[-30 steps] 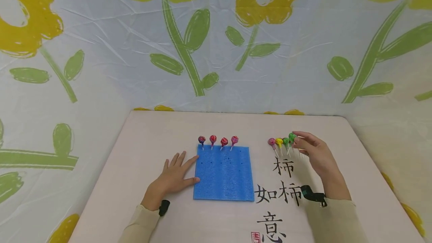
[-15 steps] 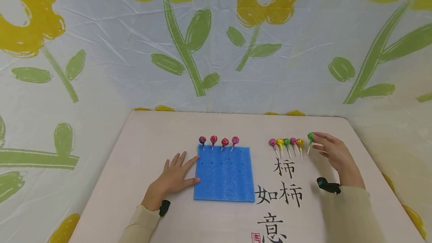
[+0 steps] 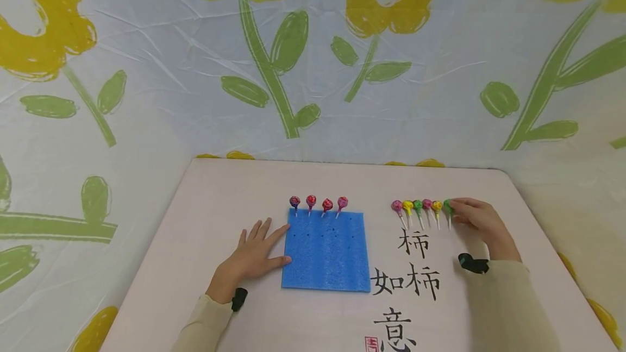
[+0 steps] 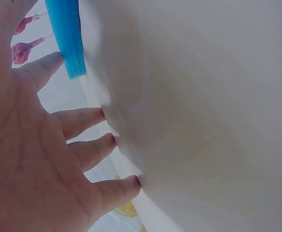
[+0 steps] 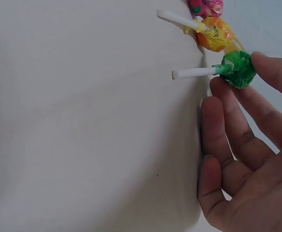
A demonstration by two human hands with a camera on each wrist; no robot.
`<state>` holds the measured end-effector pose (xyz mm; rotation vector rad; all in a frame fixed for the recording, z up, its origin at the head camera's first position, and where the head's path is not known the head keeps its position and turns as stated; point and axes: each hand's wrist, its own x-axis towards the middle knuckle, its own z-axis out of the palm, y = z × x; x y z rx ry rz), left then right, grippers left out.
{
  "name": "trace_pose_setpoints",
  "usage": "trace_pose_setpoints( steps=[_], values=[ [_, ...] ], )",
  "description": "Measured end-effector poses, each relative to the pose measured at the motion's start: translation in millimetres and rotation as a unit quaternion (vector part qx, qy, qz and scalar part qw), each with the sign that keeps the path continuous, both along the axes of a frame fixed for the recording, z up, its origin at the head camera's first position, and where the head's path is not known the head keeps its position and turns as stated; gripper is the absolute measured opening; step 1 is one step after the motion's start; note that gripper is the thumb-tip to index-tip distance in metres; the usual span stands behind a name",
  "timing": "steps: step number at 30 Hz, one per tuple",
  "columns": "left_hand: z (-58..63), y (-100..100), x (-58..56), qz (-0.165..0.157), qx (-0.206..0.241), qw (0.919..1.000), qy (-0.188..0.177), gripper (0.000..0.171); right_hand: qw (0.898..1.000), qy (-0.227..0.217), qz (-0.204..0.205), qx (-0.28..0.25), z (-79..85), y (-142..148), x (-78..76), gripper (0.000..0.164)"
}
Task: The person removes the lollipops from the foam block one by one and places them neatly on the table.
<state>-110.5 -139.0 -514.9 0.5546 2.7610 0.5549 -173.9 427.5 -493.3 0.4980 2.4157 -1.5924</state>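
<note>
On the pale table (image 3: 235,189), right hand (image 3: 485,226) pinches green-wrapped lollipop (image 5: 238,68) beside yellow-wrapped lollipop (image 5: 215,35); left hand (image 3: 251,254), fingers spread, touches edge of blue foam board (image 3: 326,259).

On the pale tabletop (image 3: 225,194) we read black characters (image 3: 415,282): 柿 above, 如 and 柿 side by side, then 意. Beside 意 we see a red seal (image 3: 371,344) (cut off, unreadable); print on the yellow wrapper (image 5: 215,35) defeats us.
</note>
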Motion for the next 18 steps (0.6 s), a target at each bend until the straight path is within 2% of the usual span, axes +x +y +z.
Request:
trace_pose_setpoints(
  steps=[3,13,18],
  values=[
    [0.8,0,-0.6,-0.001,0.001,1.0000,0.000,0.081,0.999,-0.003,0.007,0.033,-1.2,-3,-2.2,0.067],
    [-1.1,-1,-0.2,0.002,0.003,1.0000,0.000,0.082,0.997,-0.004,-0.003,0.080,-11.8,-6,-7.2,0.062],
    [-2.1,0,-0.8,0.003,0.001,1.0000,0.001,0.082,0.995,-0.002,-0.013,0.103,-9.5,-11,-5.9,0.061]
  ],
)
